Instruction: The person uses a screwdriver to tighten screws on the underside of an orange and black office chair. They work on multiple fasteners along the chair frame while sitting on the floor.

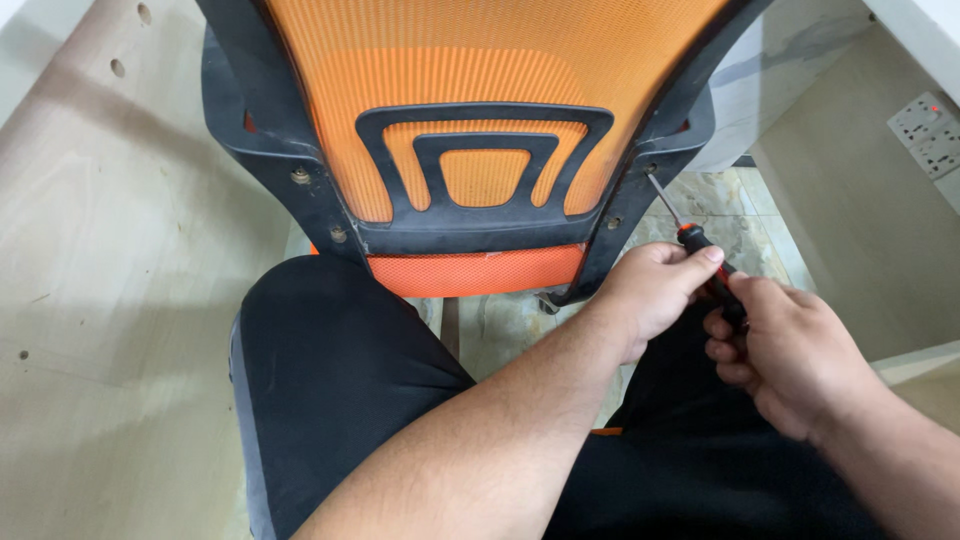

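Both hands grip the screwdriver (pixel 700 245), left hand (pixel 655 290) steadying the front and right hand (pixel 790 350) wrapped round the handle, so its tip meets a screw (pixel 651 169) on the chair frame's (pixel 640 190) right edge

One orange mesh chair back (pixel 480 60) fills twelve o'clock. Two hands (pixel 655 290) meet at four o'clock around one screwdriver (pixel 690 235). Three bolts (pixel 300 175) show in the black frame. One wall socket plate (pixel 930 130) sits at two o'clock.
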